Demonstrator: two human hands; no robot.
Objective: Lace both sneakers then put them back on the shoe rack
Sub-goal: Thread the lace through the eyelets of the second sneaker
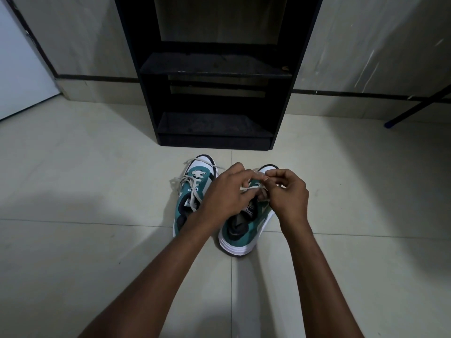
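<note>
Two teal-and-white sneakers stand side by side on the tiled floor, toes toward the black shoe rack (214, 69). The left sneaker (189, 191) has cream laces threaded and loosely tied over its tongue. Over the right sneaker (241, 230) my left hand (224, 191) and my right hand (289, 193) are both pinched on its cream lace (249, 189), which runs taut between the fingertips. My hands hide most of that shoe's lacing area.
The rack's bottom shelf (212, 125) and middle shelf (214, 65) hold nothing. A white door (22, 69) is at far left. A dark pole with a blue tip (393, 123) leans at the right wall. Pale floor tiles (85, 179) surround the shoes.
</note>
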